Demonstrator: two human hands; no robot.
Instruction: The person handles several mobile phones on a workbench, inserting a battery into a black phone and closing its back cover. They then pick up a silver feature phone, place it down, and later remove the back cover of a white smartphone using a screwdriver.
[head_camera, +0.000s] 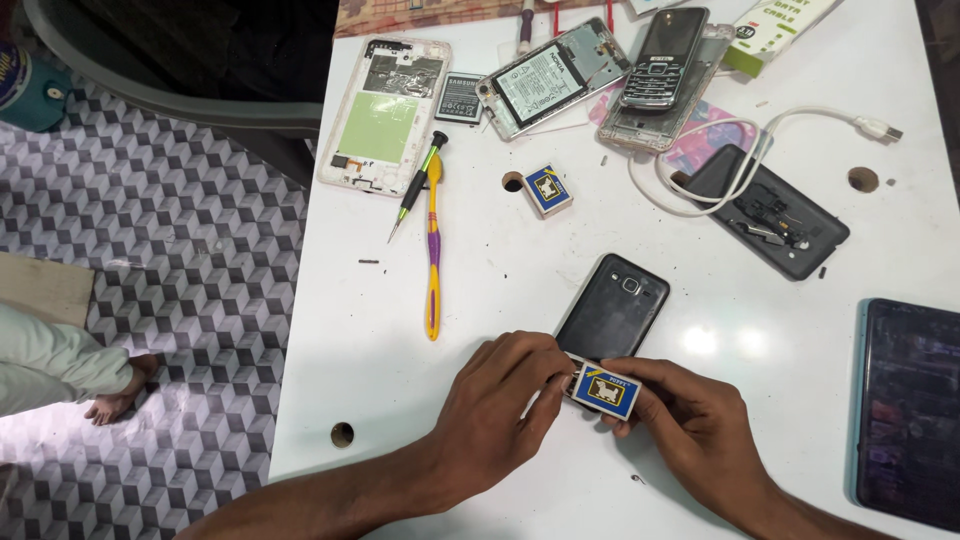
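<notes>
Both hands meet at about six o'clock on the glossy white table (480, 270), closed around a small cardboard matchbox (606, 390) with a blue and yellow face: the right hand (700, 430) curls its fingers under and around the box's right end, and the left hand (495, 405) pinches the box's left end with thumb and fingertips, where a paler inner edge shows. Just beyond the box, at twelve o'clock from it and touching or nearly so, lies a black phone (614, 307), face down, matte, with rounded corners and a round camera lens. A second matchbox (547, 190) of the same print sits further up, beside one of three round holes in the tabletop. At ten o'clock from the hands lie two slim tools: a yellow and purple plastic toothbrush (433, 250) and a green-handled screwdriver (418, 187) with a thin metal shaft, crossing near their tops. Along the far edge are an opened white phone shell (383, 112), a loose grey battery (460, 97), an opened phone frame (550, 78) showing its battery, and a black keypad handset (663, 58). At two o'clock a white cable (740, 150) loops over a black back cover (768, 210). A dark tablet (908, 410) lies flat at three o'clock.
</notes>
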